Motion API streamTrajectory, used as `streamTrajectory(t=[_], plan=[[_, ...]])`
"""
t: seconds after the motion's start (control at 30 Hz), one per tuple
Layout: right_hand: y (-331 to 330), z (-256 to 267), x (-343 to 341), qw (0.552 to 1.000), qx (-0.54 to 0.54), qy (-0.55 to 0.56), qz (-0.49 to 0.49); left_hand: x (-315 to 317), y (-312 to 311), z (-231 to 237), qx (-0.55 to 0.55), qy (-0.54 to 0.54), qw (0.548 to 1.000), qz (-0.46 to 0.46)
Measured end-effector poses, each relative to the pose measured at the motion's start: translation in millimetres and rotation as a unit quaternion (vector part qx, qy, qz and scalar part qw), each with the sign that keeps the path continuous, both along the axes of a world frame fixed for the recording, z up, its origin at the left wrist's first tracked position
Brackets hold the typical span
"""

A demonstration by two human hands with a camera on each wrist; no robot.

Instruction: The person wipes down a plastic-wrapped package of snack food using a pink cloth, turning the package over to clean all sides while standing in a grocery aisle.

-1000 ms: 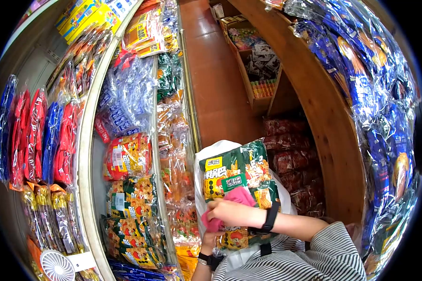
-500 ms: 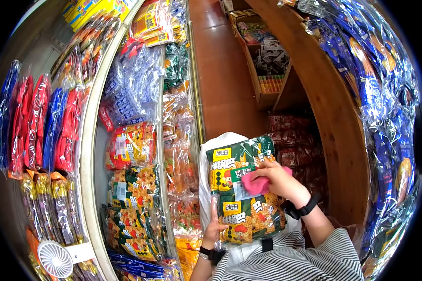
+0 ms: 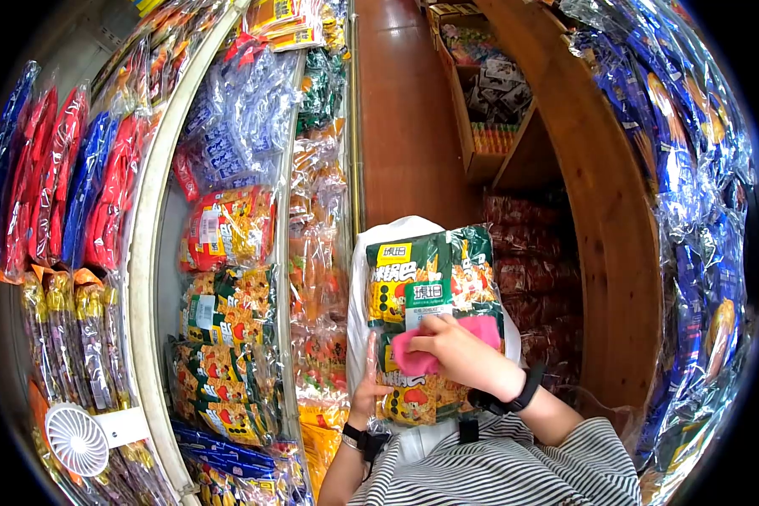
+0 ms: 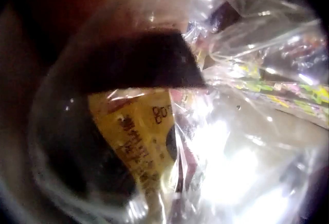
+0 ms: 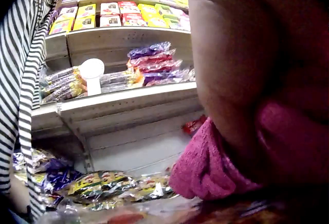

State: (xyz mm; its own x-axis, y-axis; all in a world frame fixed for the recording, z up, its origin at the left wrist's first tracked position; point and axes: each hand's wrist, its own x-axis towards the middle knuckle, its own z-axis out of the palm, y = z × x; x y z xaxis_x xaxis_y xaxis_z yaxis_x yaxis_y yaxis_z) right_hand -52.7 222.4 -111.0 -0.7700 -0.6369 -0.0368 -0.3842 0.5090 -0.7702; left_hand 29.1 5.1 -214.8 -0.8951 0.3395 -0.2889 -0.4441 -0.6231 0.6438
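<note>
A large clear bag of green-and-yellow snack packets lies against the person's front in the head view. My right hand grips a pink cloth and presses it on the bag's face, just below a green-and-white label. Bunched folds of the same cloth show under the fingers in the right wrist view. At the bag's lower left edge my left hand holds it, thumb on the front and fingers up along the side. Shiny clear wrap fills much of the left wrist view.
Shelves on the left hold stacked snack bags and upright red and blue packs. A small white fan is at the shelf edge. Blue packs lie along a wooden shelf on the right. A reddish floor runs ahead.
The right hand with the pink cloth swung from the bag's lower left to its upper right, then back down to the middle. The left hand stays at the left edge.
</note>
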Motion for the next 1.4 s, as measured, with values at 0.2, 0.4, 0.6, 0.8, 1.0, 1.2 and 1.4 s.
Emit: streamTrajectory(t=[0.2,0.4,0.6,0.8,1.0,1.2,1.4], plan=[[-43.0,-17.4,-1.4,0.996,0.013,0.052,0.066,29.8,-23.0,-42.9,0.087,-0.124,0.988,-0.013],[-18.5,-4.5,19.1,0.988,-0.043,-0.001,0.145,21.1,-10.1,-20.7,-0.056,-0.022,0.998,-0.014],[14.3,7.5,14.8,0.991,-0.007,-0.071,0.114,15.9,-6.0,-3.6,0.055,-0.064,0.996,-0.032],[53.1,-25.6,-26.5,0.980,-0.031,0.058,-0.185,17.7,-10.3,-10.7,0.035,-0.071,0.997,-0.025],[94.0,-30.7,-11.5,0.976,-0.060,-0.078,-0.196,24.5,-13.7,-13.0,0.020,-0.096,0.995,-0.012],[125.6,-33.7,10.5,0.975,-0.047,-0.178,-0.126,12.3,-12.4,-3.1,-0.117,-0.024,0.993,-0.012],[95.3,-5.3,29.8,0.976,0.056,-0.209,0.004,11.3,-13.7,0.6,-0.045,-0.119,0.987,-0.097]])
